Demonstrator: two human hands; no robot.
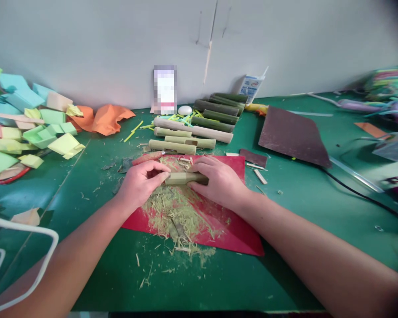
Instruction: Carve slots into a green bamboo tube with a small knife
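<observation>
My right hand is wrapped round a short bamboo tube, which lies crosswise just above a red sheet. At the tube's left end, my left hand has its thumb and forefinger closed on the rim. A small dark spot shows by those fingertips; I cannot make out what it is. Pale green bamboo shavings and dust cover much of the sheet beneath. Just beyond my left hand lies a tool with a reddish handle, its far end unclear.
Cut bamboo pieces lie in a row at the back, near a propped phone and a drink carton. Dark brown sandpaper lies right. Folded paper pieces are heaped left. A white cable loops front left.
</observation>
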